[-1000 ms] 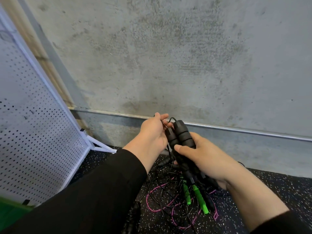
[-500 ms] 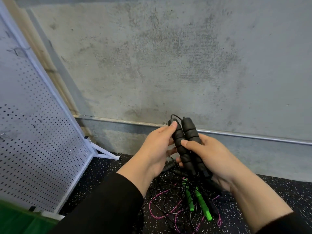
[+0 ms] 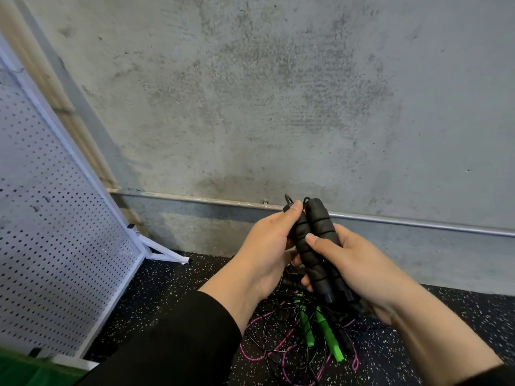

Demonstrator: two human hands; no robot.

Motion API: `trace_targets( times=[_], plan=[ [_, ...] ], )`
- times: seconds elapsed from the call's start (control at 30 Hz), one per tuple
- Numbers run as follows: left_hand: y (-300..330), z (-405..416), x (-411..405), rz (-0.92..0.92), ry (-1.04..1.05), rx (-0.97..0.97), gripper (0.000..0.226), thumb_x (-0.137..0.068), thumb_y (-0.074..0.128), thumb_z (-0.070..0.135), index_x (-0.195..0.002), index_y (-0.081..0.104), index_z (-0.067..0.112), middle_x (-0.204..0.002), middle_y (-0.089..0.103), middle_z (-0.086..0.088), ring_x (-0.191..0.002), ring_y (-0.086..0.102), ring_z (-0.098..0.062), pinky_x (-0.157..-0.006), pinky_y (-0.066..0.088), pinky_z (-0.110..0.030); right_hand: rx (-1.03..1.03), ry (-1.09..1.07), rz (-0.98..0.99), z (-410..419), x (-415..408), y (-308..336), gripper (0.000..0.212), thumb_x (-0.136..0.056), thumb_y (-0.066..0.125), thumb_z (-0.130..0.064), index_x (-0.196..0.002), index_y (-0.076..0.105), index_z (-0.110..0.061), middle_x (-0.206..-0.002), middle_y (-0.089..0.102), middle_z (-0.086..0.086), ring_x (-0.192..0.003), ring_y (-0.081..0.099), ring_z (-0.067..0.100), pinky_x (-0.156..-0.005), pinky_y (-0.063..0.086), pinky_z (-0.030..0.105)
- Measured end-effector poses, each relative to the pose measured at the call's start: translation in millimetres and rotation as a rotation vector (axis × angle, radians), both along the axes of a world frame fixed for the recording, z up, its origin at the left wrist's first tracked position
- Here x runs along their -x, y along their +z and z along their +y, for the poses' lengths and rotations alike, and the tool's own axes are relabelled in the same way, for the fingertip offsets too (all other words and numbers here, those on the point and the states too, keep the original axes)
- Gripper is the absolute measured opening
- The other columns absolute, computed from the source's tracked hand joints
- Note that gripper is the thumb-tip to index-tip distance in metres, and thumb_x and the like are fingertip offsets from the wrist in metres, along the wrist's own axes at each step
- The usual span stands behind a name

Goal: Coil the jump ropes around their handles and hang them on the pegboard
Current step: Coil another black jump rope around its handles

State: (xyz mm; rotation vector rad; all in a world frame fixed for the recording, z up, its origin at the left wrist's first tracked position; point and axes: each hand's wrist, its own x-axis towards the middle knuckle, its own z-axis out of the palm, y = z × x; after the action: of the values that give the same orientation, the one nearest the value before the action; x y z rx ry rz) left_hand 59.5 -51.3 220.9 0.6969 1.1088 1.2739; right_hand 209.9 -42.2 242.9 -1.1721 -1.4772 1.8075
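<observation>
Both hands, left (image 3: pixel 267 246) and right (image 3: pixel 354 263), gripping black handles (image 3: pixel 315 246), speckled black floor (image 3: pixel 172 296), rope tangle (image 3: pixel 301 338), concrete wall (image 3: pixel 278 93), white pegboard (image 3: pixel 50 232) leaning at left

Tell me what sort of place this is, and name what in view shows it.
Probably a gym or a fitness storage corner. The black speckled rubber floor is typical gym flooring, jump ropes with green handles lie in a tangle on it, and a white pegboard stands against the bare concrete wall.
</observation>
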Motion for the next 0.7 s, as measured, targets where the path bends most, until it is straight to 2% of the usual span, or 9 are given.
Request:
trace_targets(
  times=[0.13, 0.2, 0.3, 0.43, 0.5, 0.53, 0.6, 0.63, 0.7],
  plan=[
    [-2, 6, 1, -0.043, -0.037, -0.007, 0.039, -0.097, 0.062, 0.048, -0.109, 0.066, 0.01, -0.089, 0.058, -0.013, -0.07, 0.051, -0.022, -0.051, 0.039, -0.027, 0.013, 0.018, -0.01, 5, -1, 2, 0.022, -0.101, 0.059, -0.024, -0.118, 0.056, -0.01, -0.097, 0.074, 0.023, -0.07, 0.067, 0.033, -0.063, 0.06, 0.04],
    [-2, 8, 3, -0.069, -0.103, -0.013, 0.048, -0.095, 0.064, 0.047, -0.113, 0.071, 0.003, -0.098, 0.067, -0.015, -0.074, 0.057, -0.024, -0.054, 0.035, -0.03, 0.017, 0.068, -0.028, 5, -1, 3, 0.022, -0.1, 0.059, -0.024, -0.118, 0.057, -0.012, -0.099, 0.073, 0.025, -0.07, 0.068, 0.032, -0.062, 0.06, 0.038],
    [-6, 11, 7, -0.057, -0.172, -0.013, 0.047, -0.095, 0.063, 0.045, -0.116, 0.075, 0.005, -0.103, 0.067, -0.021, -0.08, 0.05, -0.029, -0.052, 0.028, -0.03, 0.005, 0.102, -0.036, 4, 1, 0, 0.022, -0.099, 0.059, -0.03, -0.116, 0.059, -0.016, -0.102, 0.072, 0.025, -0.073, 0.07, 0.031, -0.065, 0.06, 0.04],
    [-3, 14, 13, -0.126, -0.091, -0.052, 0.052, -0.09, 0.064, 0.048, -0.118, 0.074, 0.005, -0.104, 0.06, -0.02, -0.058, 0.041, -0.023, -0.045, 0.018, -0.028, 0.148, 0.094, 0.175, 4, 5, -4, 0.051, -0.094, 0.051, -0.045, -0.123, 0.06, -0.004, -0.11, 0.067, 0.033, -0.077, 0.067, 0.036, -0.065, 0.061, 0.039],
    [5, 13, 15, -0.181, -0.077, -0.064, 0.057, -0.088, 0.063, 0.048, -0.121, 0.071, 0.002, -0.102, 0.064, -0.016, -0.051, 0.049, -0.019, -0.036, 0.025, -0.022, 0.249, 0.097, 0.29, 4, 5, -3, 0.055, -0.095, 0.05, -0.045, -0.123, 0.063, 0.001, -0.109, 0.067, 0.035, -0.074, 0.065, 0.038, -0.063, 0.06, 0.042],
    [9, 12, 16, -0.176, -0.081, -0.059, 0.057, -0.088, 0.063, 0.049, -0.119, 0.071, 0.002, -0.101, 0.067, -0.013, -0.054, 0.057, -0.018, -0.037, 0.036, -0.022, 0.27, 0.099, 0.323, 5, 5, -3, 0.055, -0.095, 0.051, -0.044, -0.122, 0.064, 0.002, -0.106, 0.067, 0.034, -0.07, 0.062, 0.037, -0.057, 0.057, 0.04],
    [12, 11, 23, 0.074, 0.027, -0.011, 0.056, -0.087, 0.063, 0.064, -0.098, 0.076, 0.011, -0.088, 0.072, -0.006, -0.07, 0.066, -0.02, -0.06, 0.056, -0.033, 0.278, 0.093, 0.358, 6, 4, -3, 0.054, -0.096, 0.051, -0.042, -0.124, 0.062, 0.003, -0.097, 0.063, 0.03, -0.062, 0.055, 0.031, -0.046, 0.047, 0.033],
    [10, 11, 28, 0.291, 0.132, 0.007, 0.062, -0.087, 0.058, 0.073, -0.083, 0.074, 0.013, -0.078, 0.072, -0.005, -0.071, 0.067, -0.02, -0.072, 0.058, -0.039, 0.28, 0.092, 0.367, 8, 3, -4, 0.053, -0.098, 0.05, -0.041, -0.124, 0.061, 0.004, -0.095, 0.061, 0.028, -0.06, 0.052, 0.029, -0.044, 0.043, 0.03],
    [5, 14, 43, 0.59, 0.421, -0.052, 0.071, -0.095, 0.045, 0.07, -0.075, 0.064, 0.004, -0.068, 0.068, -0.006, -0.065, 0.063, -0.02, -0.075, 0.055, -0.046, 0.294, 0.138, 0.378, 10, -1, -5, 0.052, -0.1, 0.052, -0.042, -0.123, 0.061, 0.003, -0.094, 0.06, 0.025, -0.059, 0.051, 0.026, -0.044, 0.04, 0.028]
  ],
)
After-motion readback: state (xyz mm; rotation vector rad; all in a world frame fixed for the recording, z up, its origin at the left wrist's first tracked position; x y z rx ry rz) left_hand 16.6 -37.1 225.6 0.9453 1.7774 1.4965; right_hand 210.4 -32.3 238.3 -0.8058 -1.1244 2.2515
